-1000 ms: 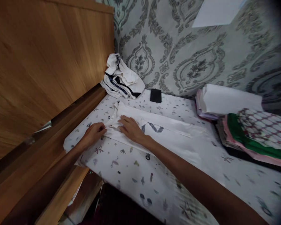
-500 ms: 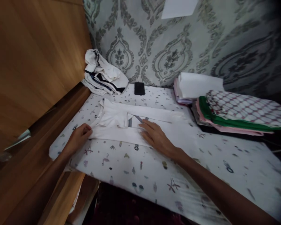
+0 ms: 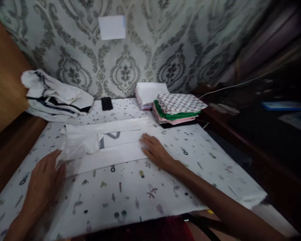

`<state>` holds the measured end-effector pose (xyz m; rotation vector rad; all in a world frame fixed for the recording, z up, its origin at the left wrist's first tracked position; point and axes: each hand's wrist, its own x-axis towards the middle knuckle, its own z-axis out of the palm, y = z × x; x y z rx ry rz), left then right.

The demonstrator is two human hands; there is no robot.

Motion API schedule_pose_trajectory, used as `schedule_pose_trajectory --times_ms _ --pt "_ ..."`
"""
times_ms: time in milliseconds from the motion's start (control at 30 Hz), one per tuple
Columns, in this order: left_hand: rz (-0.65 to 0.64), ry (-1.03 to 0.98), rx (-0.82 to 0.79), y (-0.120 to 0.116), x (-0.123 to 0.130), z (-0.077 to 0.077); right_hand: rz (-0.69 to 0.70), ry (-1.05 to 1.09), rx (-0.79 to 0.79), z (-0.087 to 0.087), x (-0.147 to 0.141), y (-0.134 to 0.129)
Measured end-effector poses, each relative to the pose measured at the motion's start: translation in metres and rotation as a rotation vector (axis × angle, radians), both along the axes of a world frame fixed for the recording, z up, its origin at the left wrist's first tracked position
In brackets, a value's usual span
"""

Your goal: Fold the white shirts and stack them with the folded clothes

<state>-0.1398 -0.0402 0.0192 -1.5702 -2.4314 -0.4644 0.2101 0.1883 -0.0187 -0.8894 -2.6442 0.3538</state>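
A white garment [image 3: 87,164] with dark grey stripes lies on the table, its long sides folded inward. Its left end is bunched in loose, crumpled cloth. At that left end is my left hand [image 3: 43,179], slightly blurred, its fingers stretched out and the thumb apart, close against the cloth edge. My right hand [image 3: 157,152] rests with spread fingers at the garment's right end, fingertips touching the fabric. Neither hand grips anything that I can see.
A patterned white cover [image 3: 130,187] spreads over the table. Rumpled white and dark clothes [image 3: 60,97] are piled at back left, beside a black flat object [image 3: 106,103]. Folded fabrics [image 3: 178,108] and a white folded stack [image 3: 150,93] stand at back right. A wooden panel [image 3: 5,77] borders the left.
The view has swung to the right. My left hand has opened from its pinch on the garment's left corner. My right hand has moved from the garment's middle to its right end.
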Motion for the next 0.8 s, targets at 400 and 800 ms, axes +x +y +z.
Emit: schedule_pose_trajectory --times_ms 400,800 --pt "-0.301 -0.204 -0.203 0.044 -0.015 -0.022 -0.512 0.229 -0.147 0.015 0.083 0.009" --pt "-0.678 -0.136 -0.38 0.253 0.143 -0.021 -0.536 -0.013 -0.024 0.009 0.055 -0.004"
